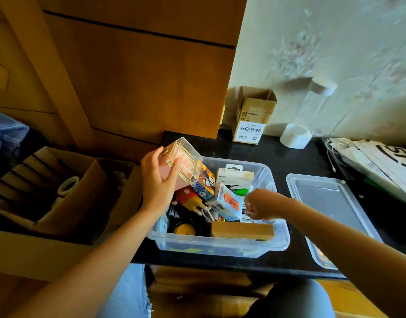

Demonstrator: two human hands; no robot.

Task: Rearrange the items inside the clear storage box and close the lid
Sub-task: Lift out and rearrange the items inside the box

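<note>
Clear storage box [275, 243]: left hand [155, 182] grips transparent case [182, 160] lifted at 10 o'clock, freeing space; right hand [258, 204] pinches packaging inside.

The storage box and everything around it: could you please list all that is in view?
storage box: one, clear, on the black counter, full of mixed items
lid: one, clear, on the counter right of the box
counter: one, black
wooden block: one, tan, at the box's near edge
small clear case: one, pinkish inside, over the box's left rim
cardboard carton: one, brown, open, behind the box
tape roll: one, white, beside the carton
left hand: grip on the case
right hand: curled, inside the box
</note>
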